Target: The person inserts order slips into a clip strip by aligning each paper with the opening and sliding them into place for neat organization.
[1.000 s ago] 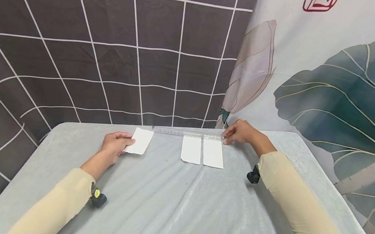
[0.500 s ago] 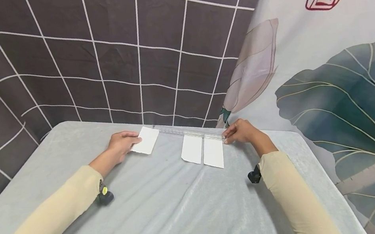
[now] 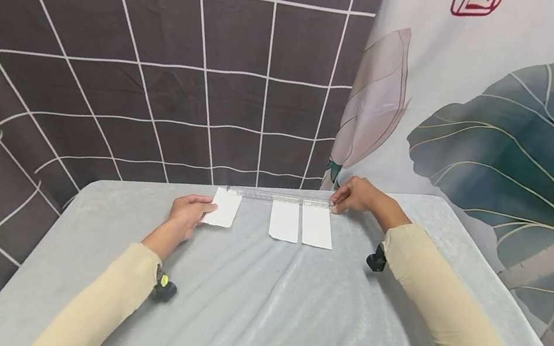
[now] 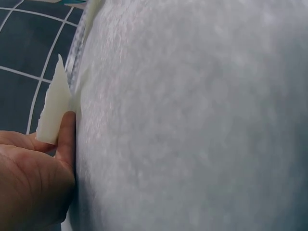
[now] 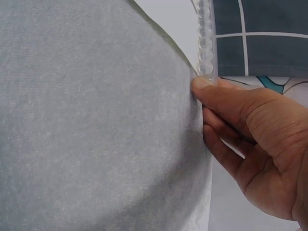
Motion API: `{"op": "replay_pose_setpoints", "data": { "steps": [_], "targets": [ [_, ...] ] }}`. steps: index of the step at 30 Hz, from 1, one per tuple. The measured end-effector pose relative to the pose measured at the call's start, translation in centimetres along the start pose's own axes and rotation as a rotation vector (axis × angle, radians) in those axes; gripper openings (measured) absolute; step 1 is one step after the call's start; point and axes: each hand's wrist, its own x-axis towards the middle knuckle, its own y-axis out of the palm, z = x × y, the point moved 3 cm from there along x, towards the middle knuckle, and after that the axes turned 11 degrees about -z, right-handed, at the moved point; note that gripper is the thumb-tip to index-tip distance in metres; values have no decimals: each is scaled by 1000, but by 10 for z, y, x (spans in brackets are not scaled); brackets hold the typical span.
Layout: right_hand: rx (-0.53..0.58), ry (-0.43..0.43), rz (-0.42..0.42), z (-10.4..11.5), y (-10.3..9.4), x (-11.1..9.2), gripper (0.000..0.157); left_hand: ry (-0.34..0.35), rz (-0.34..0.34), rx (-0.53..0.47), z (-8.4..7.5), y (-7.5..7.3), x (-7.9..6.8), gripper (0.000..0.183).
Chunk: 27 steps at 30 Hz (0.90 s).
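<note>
My left hand (image 3: 188, 215) pinches a small white piece of paper (image 3: 226, 207) between thumb and fingers. In the left wrist view this paper (image 4: 56, 108) stands up from the hand, with a ragged edge. A clear plastic ruler (image 3: 255, 195) with a wavy edge lies along the far side of the table, and the held paper overlaps its left end. The thumb and fingers of my right hand (image 3: 357, 194) pinch the ruler's right end. Two more white paper pieces (image 3: 285, 221) lie side by side with their upper edges at the ruler; the right one (image 5: 175, 24) comes close to my right thumb.
A pale grey cloth (image 3: 255, 318) with soft wrinkles covers the table. Behind the far edge hangs a dark curtain (image 3: 175, 92) with white grid lines. A white curtain (image 3: 431, 57) with a leaf and flower print hangs at the right.
My left hand has moved right with its paper, bringing it over the left end of the ruler. My right hand, the ruler and the two other papers have stayed in place.
</note>
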Motion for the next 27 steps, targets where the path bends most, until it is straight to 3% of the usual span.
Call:
{"op": "replay_pose_setpoints", "data": {
  "steps": [27],
  "targets": [
    [-2,6,-3,-1,0,0,27,-6,-3,-1,2,17,-6,45]
  ]
}}
